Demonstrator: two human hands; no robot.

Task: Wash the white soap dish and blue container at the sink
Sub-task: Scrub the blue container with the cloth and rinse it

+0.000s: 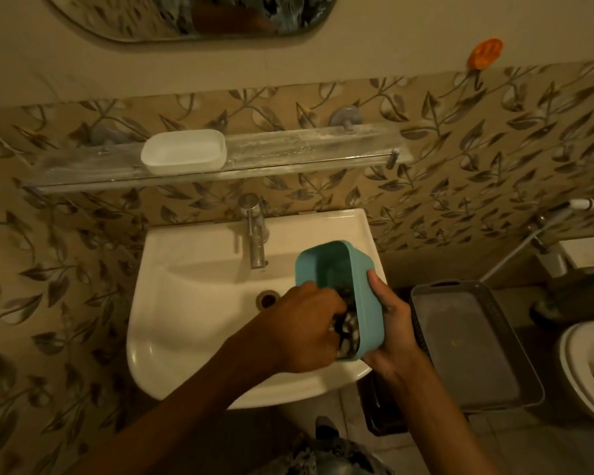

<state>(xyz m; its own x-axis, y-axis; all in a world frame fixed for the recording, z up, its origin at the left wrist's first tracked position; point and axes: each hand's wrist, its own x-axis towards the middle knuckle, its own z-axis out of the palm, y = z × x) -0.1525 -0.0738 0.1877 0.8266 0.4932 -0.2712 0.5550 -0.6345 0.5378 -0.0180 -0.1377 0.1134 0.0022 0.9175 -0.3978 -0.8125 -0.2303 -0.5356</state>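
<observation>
gripping the blue container (354, 269) by its right wall over the sink (192, 269), the right hand (391, 323) clamps it while the left hand (306, 323) clutches a dark patterned cloth (348, 332) inside it, white soap dish (184, 151) sitting on the glass shelf (288, 149).

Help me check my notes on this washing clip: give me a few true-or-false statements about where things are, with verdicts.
1. The white soap dish sits on the glass shelf. True.
2. The blue container rests on that shelf too. False: it is held over the sink.
3. The right hand grips the blue container by its side. True.
4. The left hand is empty. False: it grips a patterned cloth inside the blue container.
</observation>
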